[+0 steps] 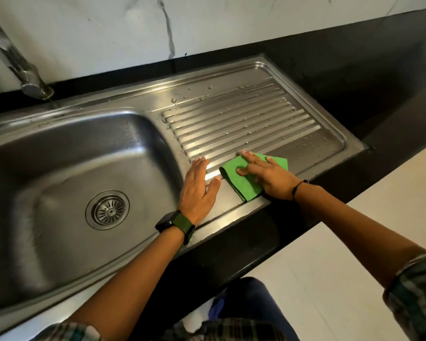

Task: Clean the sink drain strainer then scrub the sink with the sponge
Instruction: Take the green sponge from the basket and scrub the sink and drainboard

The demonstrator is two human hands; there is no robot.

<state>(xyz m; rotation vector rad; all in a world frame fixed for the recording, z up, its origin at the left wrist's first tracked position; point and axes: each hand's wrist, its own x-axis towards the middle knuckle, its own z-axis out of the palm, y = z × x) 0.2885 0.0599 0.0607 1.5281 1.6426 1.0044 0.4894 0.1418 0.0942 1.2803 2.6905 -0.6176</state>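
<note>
On the drainboard (244, 119), right hand (268, 175) presses sponge (244, 183) flat; left hand (199, 190) spread.

You have a brushed stainless-steel sink basin (67, 153), satin sheen, smooth. Its ribbed steel drainboard (244, 119) is glossier (beaded with water droplets). The thin green scrubbing sponge pad (246, 185) looks matt and fibrous. The black stone countertop (391, 77) is polished; the white veined wall panel (133, 28) is smooth.

green sponge (250, 179) flat on drainboard; strainer (108, 209) seated
</note>
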